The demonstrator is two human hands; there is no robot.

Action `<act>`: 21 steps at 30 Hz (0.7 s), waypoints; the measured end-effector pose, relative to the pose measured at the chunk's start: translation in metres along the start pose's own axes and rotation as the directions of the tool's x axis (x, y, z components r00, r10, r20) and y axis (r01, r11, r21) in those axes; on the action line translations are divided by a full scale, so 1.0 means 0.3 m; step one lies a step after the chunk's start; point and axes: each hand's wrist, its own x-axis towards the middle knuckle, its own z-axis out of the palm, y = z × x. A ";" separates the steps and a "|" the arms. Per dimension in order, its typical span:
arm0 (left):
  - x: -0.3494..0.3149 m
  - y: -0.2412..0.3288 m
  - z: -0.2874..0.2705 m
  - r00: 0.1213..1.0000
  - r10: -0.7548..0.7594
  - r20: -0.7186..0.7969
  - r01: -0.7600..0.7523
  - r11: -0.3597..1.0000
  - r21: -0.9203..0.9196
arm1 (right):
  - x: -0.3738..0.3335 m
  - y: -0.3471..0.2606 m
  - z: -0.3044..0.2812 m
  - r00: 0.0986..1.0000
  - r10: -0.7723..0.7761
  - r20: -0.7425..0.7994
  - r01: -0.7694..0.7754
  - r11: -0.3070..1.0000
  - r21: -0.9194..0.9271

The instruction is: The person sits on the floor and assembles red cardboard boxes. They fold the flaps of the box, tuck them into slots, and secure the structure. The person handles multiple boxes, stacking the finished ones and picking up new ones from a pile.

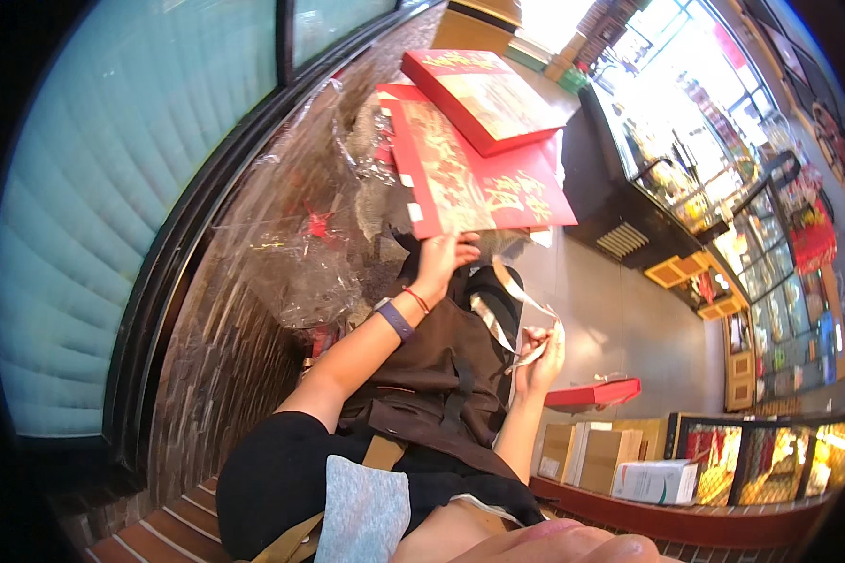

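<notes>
A flat red-and-gold cardboard panel [441,178] lies on the brick ledge in front of me, with small white patches along its left edge. My left hand [444,263] is at its near edge, fingers a little apart and touching it. A closed red gift box [483,98] sits on the panel's far part. In my right hand [542,357], pinched between the fingers, is a long pale paper strip [490,319] that loops and twists over my lap. Its far end hangs near the panel's near right corner.
Crumpled clear plastic wrap [300,253] covers the ledge beside the window [141,188]. A red bag [596,394] is to my right. Cardboard boxes [601,460] and a white box [655,480] stand at lower right. Glass display cases [775,300] line the far right.
</notes>
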 end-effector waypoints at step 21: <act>-0.645 0.759 0.068 0.592 0.781 0.200 -0.780 0.618 -0.103 | 0.679 -0.024 0.212 0.987 0.151 -0.061 -0.155 0.748 -0.646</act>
